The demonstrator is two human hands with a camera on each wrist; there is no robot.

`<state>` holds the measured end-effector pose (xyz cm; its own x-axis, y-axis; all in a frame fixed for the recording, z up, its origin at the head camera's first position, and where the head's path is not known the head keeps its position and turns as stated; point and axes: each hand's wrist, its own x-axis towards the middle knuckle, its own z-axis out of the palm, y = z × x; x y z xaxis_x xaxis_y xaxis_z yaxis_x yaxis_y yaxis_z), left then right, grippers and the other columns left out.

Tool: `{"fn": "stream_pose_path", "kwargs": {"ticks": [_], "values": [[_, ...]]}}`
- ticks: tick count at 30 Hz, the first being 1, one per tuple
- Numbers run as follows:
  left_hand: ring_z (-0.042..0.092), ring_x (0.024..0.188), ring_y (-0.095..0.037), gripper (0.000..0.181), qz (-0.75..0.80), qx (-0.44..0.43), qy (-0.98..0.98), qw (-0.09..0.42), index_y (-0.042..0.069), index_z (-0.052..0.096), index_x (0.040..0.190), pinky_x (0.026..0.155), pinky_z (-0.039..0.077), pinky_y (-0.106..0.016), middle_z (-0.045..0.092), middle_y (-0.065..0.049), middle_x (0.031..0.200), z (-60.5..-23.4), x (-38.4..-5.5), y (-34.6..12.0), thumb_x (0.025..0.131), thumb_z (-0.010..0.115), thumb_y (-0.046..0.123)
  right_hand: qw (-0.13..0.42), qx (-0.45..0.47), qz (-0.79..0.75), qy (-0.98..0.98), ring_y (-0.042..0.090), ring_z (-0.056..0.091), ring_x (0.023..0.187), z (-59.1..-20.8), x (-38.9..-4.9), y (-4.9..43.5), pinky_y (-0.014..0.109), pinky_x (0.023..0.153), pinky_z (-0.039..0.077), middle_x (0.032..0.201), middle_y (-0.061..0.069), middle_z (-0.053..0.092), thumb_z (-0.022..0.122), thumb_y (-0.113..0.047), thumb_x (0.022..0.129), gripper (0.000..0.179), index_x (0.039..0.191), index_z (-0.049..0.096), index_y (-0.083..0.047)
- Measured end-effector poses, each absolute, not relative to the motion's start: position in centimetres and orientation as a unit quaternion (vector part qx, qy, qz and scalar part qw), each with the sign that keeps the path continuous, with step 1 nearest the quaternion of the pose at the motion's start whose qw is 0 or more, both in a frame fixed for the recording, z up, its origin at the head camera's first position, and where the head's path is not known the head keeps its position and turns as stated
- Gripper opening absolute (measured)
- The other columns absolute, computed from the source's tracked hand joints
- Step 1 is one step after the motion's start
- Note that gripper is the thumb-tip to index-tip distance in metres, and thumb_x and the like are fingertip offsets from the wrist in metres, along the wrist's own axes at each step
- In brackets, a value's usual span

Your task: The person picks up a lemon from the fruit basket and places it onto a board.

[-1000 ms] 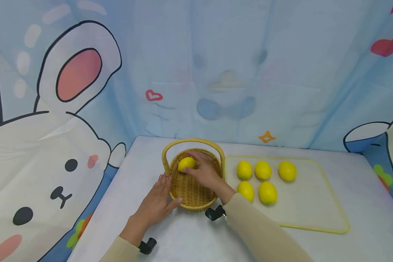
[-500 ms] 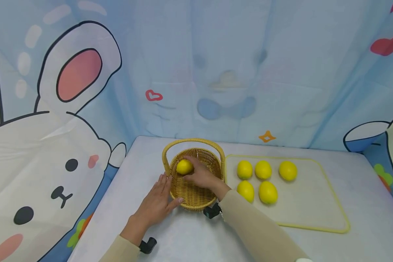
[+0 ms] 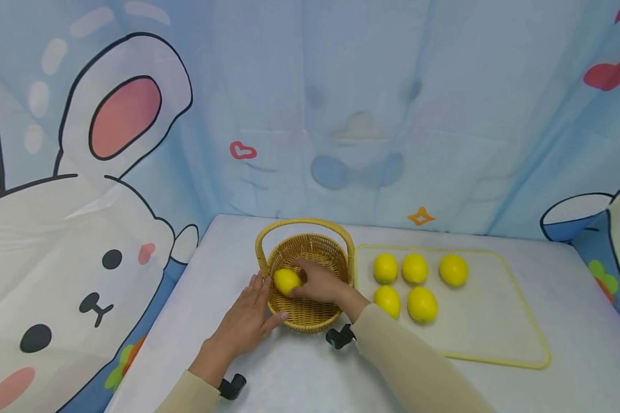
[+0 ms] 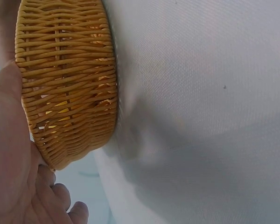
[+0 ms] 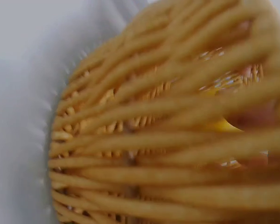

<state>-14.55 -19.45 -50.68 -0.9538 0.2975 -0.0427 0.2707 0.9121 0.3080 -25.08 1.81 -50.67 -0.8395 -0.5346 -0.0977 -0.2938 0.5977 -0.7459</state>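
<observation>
A round wicker basket (image 3: 310, 312) with an arched handle stands on the white table. Inside it, at the left side, is a yellow lemon (image 3: 287, 282). My right hand (image 3: 317, 281) reaches in over the near right rim and holds this lemon between thumb and fingers. Through the weave in the right wrist view, only slivers of the lemon (image 5: 224, 125) show. My left hand (image 3: 245, 315) lies against the basket's left outer side, fingers extended and thumb along the near rim. In the left wrist view that hand (image 4: 11, 154) touches the basket wall (image 4: 70, 79).
Right of the basket lies a pale board (image 3: 491, 321) with a yellow edge. Several lemons (image 3: 422, 304) sit on its left half. A printed curtain (image 3: 361, 115) hangs behind the table. A black wrist camera (image 3: 340, 336) on my right wrist is close to the basket.
The lemon in the basket has shifted from the back left toward the near left, and my right hand has moved slightly nearer along with it. My left hand stays put.
</observation>
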Motion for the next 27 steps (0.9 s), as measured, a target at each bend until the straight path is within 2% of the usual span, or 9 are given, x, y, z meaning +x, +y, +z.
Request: {"fn": "stream_pose_path", "kwargs": {"ticks": [5,10,14,21,27], "values": [[0.009,0.165,-0.032,0.096,0.15,0.146,0.977,0.044,0.001,0.017,0.168,0.132,0.021,-0.051,0.008,-0.02,0.176,-50.7,-14.5,-19.5,0.105,0.043,0.069,0.184,-0.279,-0.38,0.862,0.029,0.06,0.132,-50.7,-24.4,1.4,0.05,0.113,0.049,0.152,0.011,0.058,0.083,-0.026,0.092,0.077,0.158,0.048,-0.009],[0.009,0.165,-0.033,0.096,0.155,0.15,0.976,0.043,0.001,0.016,0.168,0.132,0.022,-0.052,0.009,-0.02,0.176,-50.7,-14.5,-19.5,0.105,0.043,0.069,0.19,-0.292,-0.39,0.852,0.021,0.062,0.112,-50.9,-24.1,0.5,0.043,0.098,0.054,0.142,0.007,0.063,0.084,-0.033,0.092,0.077,0.157,0.049,-0.014],[0.008,0.165,-0.033,0.095,0.158,0.15,0.975,0.045,0.001,0.016,0.168,0.132,0.021,-0.052,0.009,-0.02,0.176,-50.7,-14.5,-19.6,0.106,0.043,0.068,0.184,-0.301,-0.386,0.852,0.018,0.062,0.107,-50.7,-23.9,-0.2,0.039,0.093,0.055,0.138,0.004,0.065,0.084,-0.033,0.09,0.073,0.154,0.053,-0.016],[0.007,0.165,-0.032,0.096,0.154,0.148,0.976,0.044,0.001,0.016,0.168,0.132,0.02,-0.051,0.008,-0.019,0.177,-50.9,-14.5,-19.5,0.105,0.044,0.068,0.156,-0.291,-0.405,0.852,0.023,0.063,0.114,-50.1,-23.4,0.0,0.043,0.096,0.056,0.149,0.009,0.06,0.079,-0.016,0.092,0.073,0.157,0.048,-0.012],[0.008,0.165,-0.033,0.097,0.148,0.146,0.977,0.046,0.0,0.016,0.168,0.132,0.02,-0.051,0.007,-0.02,0.176,-50.8,-14.5,-19.5,0.105,0.044,0.068,0.144,-0.274,-0.454,0.836,0.027,0.062,0.12,-49.6,-22.9,1.0,0.048,0.1,0.056,0.152,0.009,0.055,0.08,-0.014,0.093,0.076,0.159,0.043,-0.016]]}}
